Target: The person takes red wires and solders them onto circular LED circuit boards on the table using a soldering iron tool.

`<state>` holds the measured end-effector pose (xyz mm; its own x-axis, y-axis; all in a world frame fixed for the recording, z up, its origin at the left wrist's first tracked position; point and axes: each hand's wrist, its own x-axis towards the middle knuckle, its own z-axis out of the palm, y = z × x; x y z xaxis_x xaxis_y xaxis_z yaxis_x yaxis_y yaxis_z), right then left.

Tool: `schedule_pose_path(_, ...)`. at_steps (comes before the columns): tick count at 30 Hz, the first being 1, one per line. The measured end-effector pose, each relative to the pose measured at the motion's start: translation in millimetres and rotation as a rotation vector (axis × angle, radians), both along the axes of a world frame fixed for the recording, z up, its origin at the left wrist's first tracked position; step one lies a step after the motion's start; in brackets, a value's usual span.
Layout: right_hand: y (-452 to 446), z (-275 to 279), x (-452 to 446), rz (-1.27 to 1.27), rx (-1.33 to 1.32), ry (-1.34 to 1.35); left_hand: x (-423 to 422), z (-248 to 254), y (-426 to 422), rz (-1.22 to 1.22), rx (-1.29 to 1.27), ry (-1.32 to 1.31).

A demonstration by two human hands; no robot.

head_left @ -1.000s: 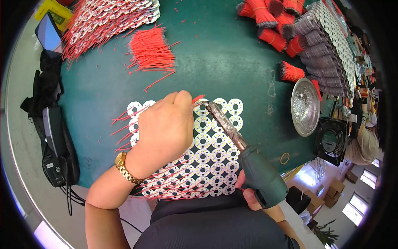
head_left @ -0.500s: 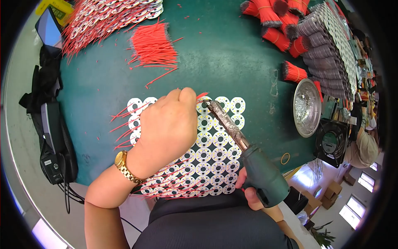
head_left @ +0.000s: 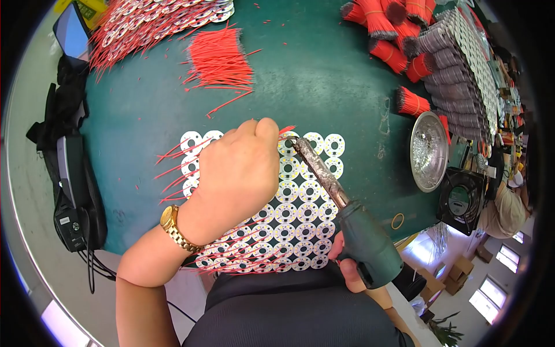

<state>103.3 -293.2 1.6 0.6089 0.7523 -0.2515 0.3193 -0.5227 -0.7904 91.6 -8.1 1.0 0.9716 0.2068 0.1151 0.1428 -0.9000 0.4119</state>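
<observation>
My left hand (head_left: 240,165) is closed in a fist, back upward, over a sheet of round white LED boards (head_left: 285,213). Red wires (head_left: 287,129) poke out past its fingers at a top-row board; the fingertips are hidden. My right hand (head_left: 350,269) is wrapped round the dark green handle of a soldering iron (head_left: 367,243). The iron's stained metal barrel slants up and left, its tip at that same board beside the wires. Whether the tip touches a wire or the board, I cannot tell. More red wires trail from boards on the left and along the bottom rows.
A pile of loose red wires (head_left: 219,58) lies ahead, with stacked wired boards (head_left: 156,26) at upper left. On the right are wire bundles (head_left: 413,101), a metal bowl (head_left: 428,151), a black fan (head_left: 461,201) and a rubber band (head_left: 397,221).
The whole view has shifted slightly. Both hands keep nearly the same place over the boards, and the iron's tip stays at the same top-row board.
</observation>
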Motion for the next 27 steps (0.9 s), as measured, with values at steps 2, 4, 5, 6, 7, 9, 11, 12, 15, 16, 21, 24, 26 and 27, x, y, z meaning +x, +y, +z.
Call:
schedule_pose_path(2,0,5,8,0.042,0.003,0.041,1,1,0,0.005,-0.002,-0.005)
schedule_pose_path(4,1,17,17,0.080,0.037,0.142,0,2,0,0.001,-0.013,0.000)
schedule_pose_path(5,0,18,19,0.094,0.054,0.186,0,2,1,0.004,-0.012,-0.001)
schedule_pose_path(6,-2,20,21,0.107,0.071,0.231,0,1,1,-0.008,-0.006,-0.004)
schedule_pose_path(7,-4,19,23,0.035,0.192,0.371,0,1,2,-0.021,0.000,-0.007)
schedule_pose_path(9,-2,22,20,-0.037,0.314,0.507,0,1,1,-0.011,-0.014,0.001)
schedule_pose_path(11,5,30,11,-0.157,0.267,0.419,0,4,2,-0.005,-0.027,0.005)
schedule_pose_path(12,5,31,9,-0.197,0.253,0.389,0,6,2,0.015,-0.043,0.013)
schedule_pose_path(15,-3,18,8,-0.205,0.251,0.551,2,12,12,0.082,0.007,-0.087)
schedule_pose_path(16,-2,15,5,-0.209,0.277,0.446,4,15,15,0.128,0.070,-0.196)
schedule_pose_path(21,1,3,-11,-0.340,0.387,0.374,-1,31,10,0.095,-0.548,0.125)
schedule_pose_path(24,-1,8,-11,-0.372,0.366,0.424,-2,17,6,0.033,-0.443,0.134)
schedule_pose_path(26,-3,9,-10,-0.323,0.328,0.400,1,14,8,0.010,-0.316,0.105)
schedule_pose_path(27,-4,9,-10,-0.306,0.315,0.391,1,14,8,0.011,-0.317,0.104)
